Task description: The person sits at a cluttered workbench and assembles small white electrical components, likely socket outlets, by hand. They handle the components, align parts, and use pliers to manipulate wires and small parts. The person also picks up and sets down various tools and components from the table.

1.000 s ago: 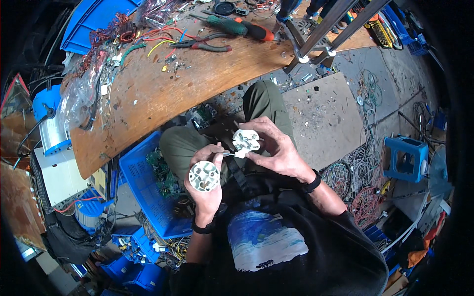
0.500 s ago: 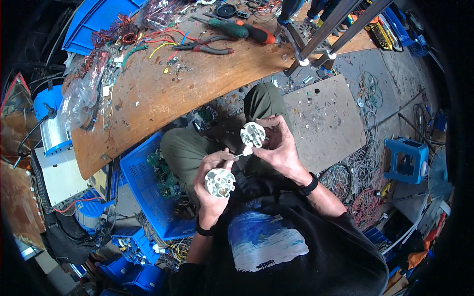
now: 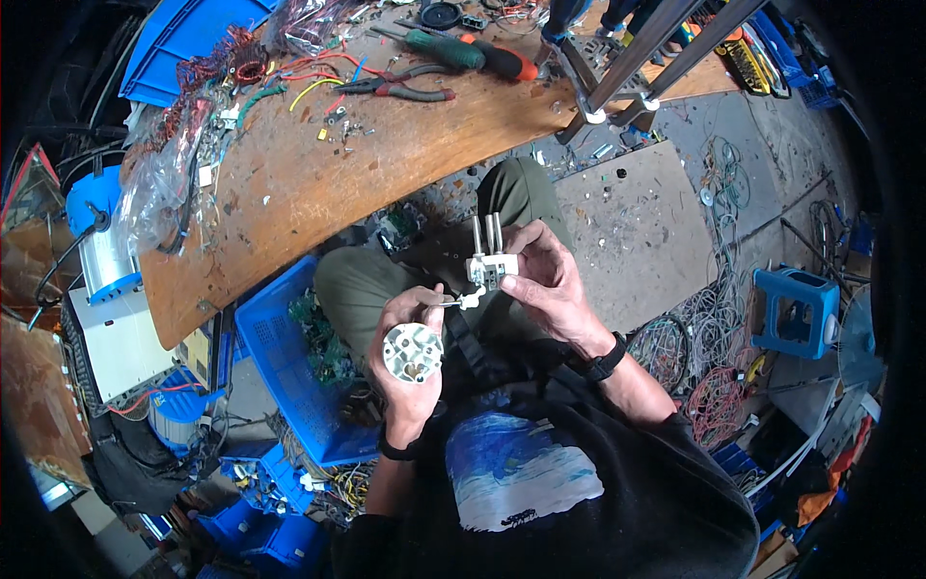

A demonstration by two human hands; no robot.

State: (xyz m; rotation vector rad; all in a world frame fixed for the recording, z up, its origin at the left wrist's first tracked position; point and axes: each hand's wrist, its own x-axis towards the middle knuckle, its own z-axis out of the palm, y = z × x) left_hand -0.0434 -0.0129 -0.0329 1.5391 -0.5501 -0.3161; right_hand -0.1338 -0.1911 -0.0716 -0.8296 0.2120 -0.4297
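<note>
My left hand (image 3: 403,328) is closed around a round white plastic plug piece (image 3: 413,352), whose face with several small holes and recesses points up. A thin metal piece pokes out near its thumb and fingertips, reaching a small white plastic bit (image 3: 469,302). My right hand (image 3: 550,280) pinches a white plug insert (image 3: 497,263) with long metal prongs that stick up, away from me. The small bit sits just below this insert; whether they are joined I cannot tell. Both hands are over my lap, close together.
A wooden bench (image 3: 367,174) curves ahead, with pliers (image 3: 405,87), a green-handled screwdriver (image 3: 439,48), wires and scraps. Left of my legs stands a blue basket (image 3: 280,386) holding circuit boards. A blue stool (image 3: 796,314) and tangled cables (image 3: 719,400) lie right; metal bars (image 3: 646,63) rise ahead.
My right hand has turned the insert, so its prongs now show sideways and point away. My left hand has shifted slightly left and tilted the round piece face up. The small white bit has dropped lower.
</note>
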